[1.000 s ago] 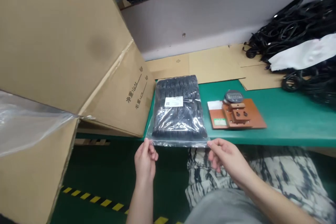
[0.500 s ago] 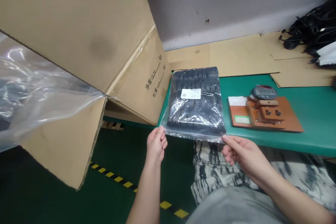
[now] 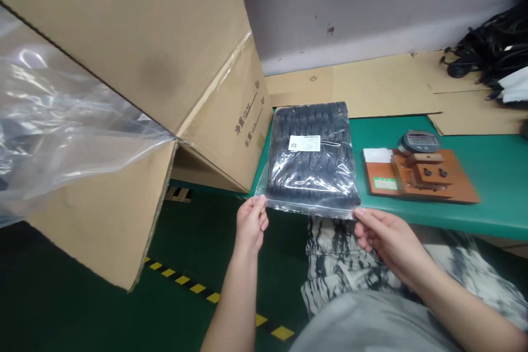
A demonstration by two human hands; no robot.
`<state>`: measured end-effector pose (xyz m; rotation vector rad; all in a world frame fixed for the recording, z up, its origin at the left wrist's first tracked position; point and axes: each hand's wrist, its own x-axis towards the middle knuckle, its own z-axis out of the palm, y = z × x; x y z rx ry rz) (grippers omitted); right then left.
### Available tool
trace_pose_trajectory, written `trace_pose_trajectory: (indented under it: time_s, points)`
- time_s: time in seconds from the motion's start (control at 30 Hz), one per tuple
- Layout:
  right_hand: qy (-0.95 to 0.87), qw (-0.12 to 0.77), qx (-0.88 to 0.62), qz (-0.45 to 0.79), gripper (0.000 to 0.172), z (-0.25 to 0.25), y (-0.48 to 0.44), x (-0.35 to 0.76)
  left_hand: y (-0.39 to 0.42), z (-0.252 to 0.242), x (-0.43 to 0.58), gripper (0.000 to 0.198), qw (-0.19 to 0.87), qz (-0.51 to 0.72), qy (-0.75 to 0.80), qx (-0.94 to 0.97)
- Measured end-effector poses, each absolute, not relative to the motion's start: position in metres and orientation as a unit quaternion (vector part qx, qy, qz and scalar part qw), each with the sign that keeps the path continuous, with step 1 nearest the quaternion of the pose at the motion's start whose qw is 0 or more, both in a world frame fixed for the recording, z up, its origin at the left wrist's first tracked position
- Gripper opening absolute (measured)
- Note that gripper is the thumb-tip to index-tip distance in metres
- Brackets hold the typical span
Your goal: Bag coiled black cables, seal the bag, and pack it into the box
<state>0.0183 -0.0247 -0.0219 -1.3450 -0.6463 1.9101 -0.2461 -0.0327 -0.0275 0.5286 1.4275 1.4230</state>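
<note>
A clear zip bag (image 3: 311, 168) full of black ring-like coils, with a white label (image 3: 304, 143) on top, lies at the front of the green table. My left hand (image 3: 251, 223) pinches the bag's near left corner. Its near right corner is held between thumb and fingers of my right hand (image 3: 381, 231). Between the hands the bag's near edge is stretched straight and hangs slightly past the table edge. The coils lie in rows under the shiny plastic; their exact kind cannot be made out.
A large open cardboard box (image 3: 223, 115) with a clear plastic liner (image 3: 74, 121) stands at left. A digital gauge (image 3: 419, 142) on an orange-brown base (image 3: 462, 179) sits right of the bag. Black cables (image 3: 489, 47) lie at far right beside flat cardboard (image 3: 371, 88).
The whole view has shifted slightly, so the box, bag and gauge appear a little further right and higher. Both hands keep the same hold on the bag's corners.
</note>
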Motion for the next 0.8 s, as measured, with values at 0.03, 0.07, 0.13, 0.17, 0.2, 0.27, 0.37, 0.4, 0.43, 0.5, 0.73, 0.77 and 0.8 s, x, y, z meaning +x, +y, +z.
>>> trace_pose_trajectory:
  time_s: [0.03, 0.07, 0.13, 0.17, 0.2, 0.27, 0.37, 0.4, 0.43, 0.5, 0.73, 0.77, 0.8]
  points:
    - [-0.249, 0.355, -0.520, 0.736, 0.049, -0.022, -0.025, 0.018, -0.032, -0.028, -0.245, 0.044, 0.498, 0.594, 0.592, 0.218]
    - [-0.248, 0.355, -0.521, 0.735, 0.049, -0.022, -0.025, 0.017, -0.033, -0.028, -0.244, 0.044, 0.493, 0.598, 0.594, 0.217]
    - [-0.250, 0.354, -0.520, 0.737, 0.050, -0.022, -0.024, 0.017, -0.034, -0.027, -0.241, 0.044, 0.498, 0.591, 0.597, 0.214]
    - [-0.253, 0.351, -0.518, 0.738, 0.051, -0.022, -0.023, 0.017, -0.034, -0.027, -0.239, 0.044, 0.507, 0.582, 0.599, 0.213]
    - [-0.259, 0.345, -0.514, 0.741, 0.051, -0.022, -0.023, 0.018, -0.035, -0.026, -0.238, 0.044, 0.518, 0.571, 0.600, 0.214]
    - [-0.269, 0.336, -0.508, 0.746, 0.051, -0.024, -0.021, 0.019, -0.036, -0.025, -0.235, 0.044, 0.535, 0.550, 0.602, 0.222]
    - [-0.280, 0.326, -0.502, 0.751, 0.052, -0.025, -0.020, 0.021, -0.037, -0.025, -0.233, 0.042, 0.538, 0.550, 0.597, 0.227]
    - [-0.282, 0.326, -0.499, 0.752, 0.052, -0.026, -0.020, 0.021, -0.037, -0.024, -0.233, 0.041, 0.539, 0.554, 0.594, 0.224]
    - [-0.282, 0.326, -0.497, 0.753, 0.052, -0.026, -0.019, 0.020, -0.037, -0.024, -0.232, 0.039, 0.539, 0.558, 0.592, 0.219]
    - [-0.279, 0.331, -0.492, 0.755, 0.051, -0.026, -0.019, 0.018, -0.036, -0.023, -0.233, 0.037, 0.538, 0.565, 0.588, 0.212]
    - [-0.277, 0.403, -0.502, 0.713, 0.049, -0.026, -0.023, 0.009, -0.030, -0.026, -0.227, 0.037, 0.508, 0.624, 0.564, 0.186]
    - [-0.266, 0.406, -0.503, 0.715, 0.050, -0.026, -0.024, 0.008, -0.031, -0.026, -0.226, 0.036, 0.507, 0.626, 0.563, 0.184]
    - [-0.251, 0.403, -0.501, 0.724, 0.050, -0.025, -0.025, 0.008, -0.031, -0.027, -0.225, 0.036, 0.507, 0.623, 0.566, 0.184]
